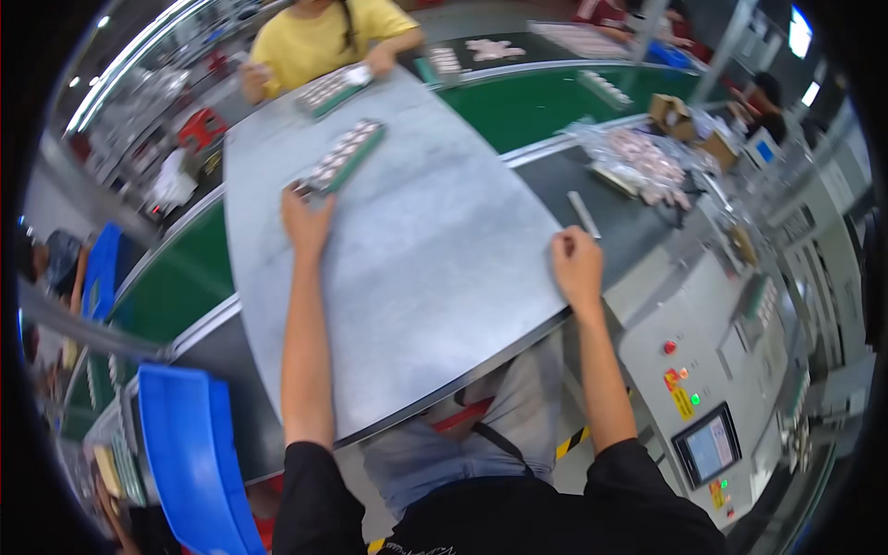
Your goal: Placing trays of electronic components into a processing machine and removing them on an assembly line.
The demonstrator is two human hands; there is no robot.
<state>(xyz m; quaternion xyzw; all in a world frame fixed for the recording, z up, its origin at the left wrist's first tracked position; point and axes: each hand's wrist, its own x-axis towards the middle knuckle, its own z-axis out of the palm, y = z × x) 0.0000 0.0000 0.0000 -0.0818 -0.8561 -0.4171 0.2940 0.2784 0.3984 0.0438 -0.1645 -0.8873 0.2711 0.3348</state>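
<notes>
On the grey metal tabletop [416, 268] lies a long green tray [356, 159] with pale round pieces set in rows. My left hand [307, 220] grips the near end of that tray, thumb and fingers around its corner. Over the right edge of the tabletop, my right hand [578, 264] is curled closed; whatever its fingers may hold is hidden. Just beyond it a thin white strip [584, 215] rests on the dark surface beside the table.
Across the table a person in a yellow shirt [324, 42] has a hand at another filled tray [333, 90]. Green conveyor belts [527, 106] run behind. Bagged pale pieces [638, 157] lie at right, above a machine panel with a screen [708, 444]. A blue bin [194, 444] stands at left.
</notes>
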